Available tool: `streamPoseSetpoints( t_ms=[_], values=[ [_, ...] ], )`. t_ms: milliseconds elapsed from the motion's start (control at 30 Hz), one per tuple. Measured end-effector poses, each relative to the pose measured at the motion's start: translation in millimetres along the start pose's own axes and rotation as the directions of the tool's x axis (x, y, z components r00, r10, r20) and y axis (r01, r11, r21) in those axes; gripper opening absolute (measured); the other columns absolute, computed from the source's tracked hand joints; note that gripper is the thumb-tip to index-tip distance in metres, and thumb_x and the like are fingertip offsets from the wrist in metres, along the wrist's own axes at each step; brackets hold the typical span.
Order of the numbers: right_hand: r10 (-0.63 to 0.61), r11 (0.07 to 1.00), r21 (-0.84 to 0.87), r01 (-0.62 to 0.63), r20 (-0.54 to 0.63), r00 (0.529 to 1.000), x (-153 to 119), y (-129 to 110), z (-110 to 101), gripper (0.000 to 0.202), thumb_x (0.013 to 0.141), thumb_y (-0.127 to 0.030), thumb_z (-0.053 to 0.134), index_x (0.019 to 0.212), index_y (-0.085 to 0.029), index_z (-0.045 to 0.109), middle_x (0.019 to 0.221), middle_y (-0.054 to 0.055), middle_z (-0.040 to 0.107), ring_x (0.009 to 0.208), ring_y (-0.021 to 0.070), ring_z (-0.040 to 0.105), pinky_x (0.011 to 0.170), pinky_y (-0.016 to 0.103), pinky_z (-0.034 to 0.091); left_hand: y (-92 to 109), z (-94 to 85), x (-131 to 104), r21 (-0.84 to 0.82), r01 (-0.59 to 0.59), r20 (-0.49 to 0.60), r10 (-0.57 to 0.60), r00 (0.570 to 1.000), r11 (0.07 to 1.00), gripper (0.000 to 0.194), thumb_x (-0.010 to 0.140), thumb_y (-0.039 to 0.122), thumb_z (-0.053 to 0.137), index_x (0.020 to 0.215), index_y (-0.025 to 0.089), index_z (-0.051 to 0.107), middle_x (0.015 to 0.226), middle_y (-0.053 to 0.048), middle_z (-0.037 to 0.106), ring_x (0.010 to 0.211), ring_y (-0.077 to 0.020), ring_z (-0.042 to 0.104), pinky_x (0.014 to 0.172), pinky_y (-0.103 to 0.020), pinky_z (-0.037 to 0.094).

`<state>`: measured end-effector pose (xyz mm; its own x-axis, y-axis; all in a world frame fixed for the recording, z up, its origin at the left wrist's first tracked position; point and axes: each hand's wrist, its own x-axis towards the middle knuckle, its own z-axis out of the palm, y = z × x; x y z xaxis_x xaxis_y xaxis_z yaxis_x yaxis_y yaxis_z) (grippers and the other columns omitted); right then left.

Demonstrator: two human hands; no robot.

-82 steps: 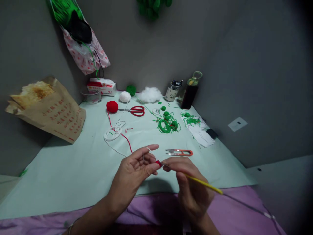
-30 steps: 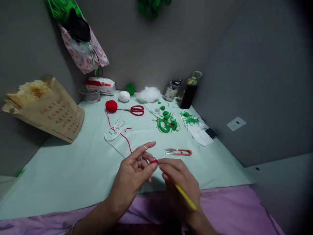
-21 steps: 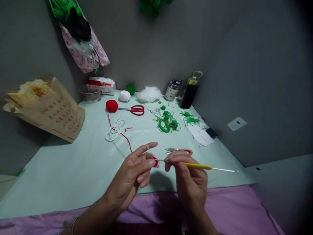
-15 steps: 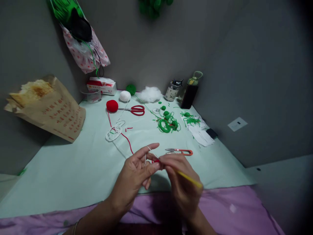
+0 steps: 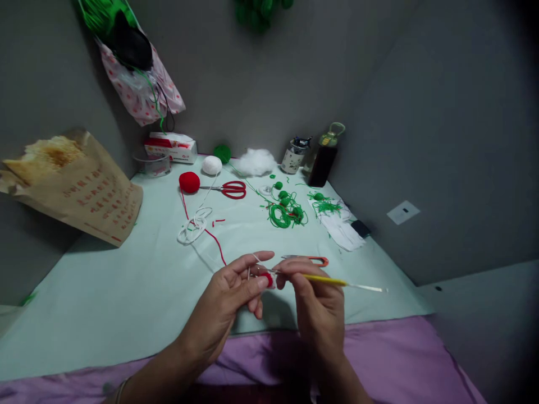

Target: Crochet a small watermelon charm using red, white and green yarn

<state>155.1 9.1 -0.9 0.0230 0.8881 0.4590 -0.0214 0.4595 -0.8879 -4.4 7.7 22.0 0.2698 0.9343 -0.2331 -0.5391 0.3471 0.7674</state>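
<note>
Between thumb and fingers, my left hand (image 5: 229,289) pinches a small red and white crochet piece (image 5: 268,279). White yarn (image 5: 255,258) loops over its raised index finger. My right hand (image 5: 315,303) grips a crochet hook (image 5: 328,279) with a yellow handle, its silver tail pointing right. The hook's tip meets the crochet piece; the exact stitch is too small to make out. Red yarn (image 5: 217,244) runs from a red ball (image 5: 189,182) toward my left hand. Loose white yarn (image 5: 194,225) lies coiled beyond it, leading to a white ball (image 5: 211,165).
Orange thread snips (image 5: 322,261) lie just behind my right hand. Farther back are red-handled scissors (image 5: 233,189), green yarn pieces (image 5: 280,216), white stuffing (image 5: 255,163) and a dark bottle (image 5: 323,163). A paper bag with flatbread (image 5: 101,205) stands at left.
My right hand has turned, swinging the hook from slanting down to nearly level, its silver tail now showing. More of the red and white piece is visible. The whole view has shifted slightly.
</note>
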Motion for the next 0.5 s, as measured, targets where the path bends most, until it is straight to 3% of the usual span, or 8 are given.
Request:
streamPoseSetpoints(
  t_ms=[133,233,367,500],
  values=[
    [0.121,0.968,0.219,-0.12,0.009,0.993,1,2,-3,0.021,0.105,-0.029,0.058,0.098,-0.023,0.077,0.085,0.003,0.074,0.073,0.0154,0.068,0.071,0.03,0.058,3,-0.3,-1,0.021,-0.001,-0.006,0.001,1.0,1.0,0.035,0.079,0.026,0.087,0.113,0.015,0.081,0.061,0.005,0.055,0.05,-0.0067,0.047,0.053,-0.021,0.045],
    [0.087,0.981,0.174,-0.09,0.025,0.996,-1,-1,-4,0.023,0.107,-0.027,0.054,0.099,-0.022,0.075,0.09,0.004,0.074,0.076,0.0156,0.069,0.073,0.031,0.058,4,-2.3,-1,0.059,-0.036,-0.006,0.037,0.999,0.998,0.034,0.08,0.027,0.086,0.112,0.016,0.081,0.067,0.003,0.06,0.052,-0.0073,0.051,0.055,-0.022,0.047],
    [-0.126,0.982,-0.129,0.134,0.068,0.99,-7,-8,-5,0.025,0.106,-0.015,0.049,0.109,-0.024,0.072,0.097,0.004,0.075,0.087,0.0173,0.07,0.082,0.033,0.058,3,-5.6,-1,0.125,-0.088,-0.023,0.092,0.996,0.988,0.034,0.082,0.027,0.085,0.114,0.019,0.08,0.077,0.001,0.064,0.055,-0.0074,0.056,0.057,-0.022,0.049],
    [-0.356,0.819,-0.394,0.416,0.219,0.908,-11,-6,-5,0.031,0.102,-0.008,0.05,0.122,-0.024,0.068,0.105,0.008,0.076,0.094,0.0202,0.073,0.081,0.034,0.061,0,-4.7,-1,0.15,-0.123,-0.04,0.13,0.991,0.981,0.041,0.079,0.023,0.088,0.119,0.021,0.078,0.081,0.002,0.064,0.057,-0.0065,0.057,0.058,-0.02,0.051]
  ],
)
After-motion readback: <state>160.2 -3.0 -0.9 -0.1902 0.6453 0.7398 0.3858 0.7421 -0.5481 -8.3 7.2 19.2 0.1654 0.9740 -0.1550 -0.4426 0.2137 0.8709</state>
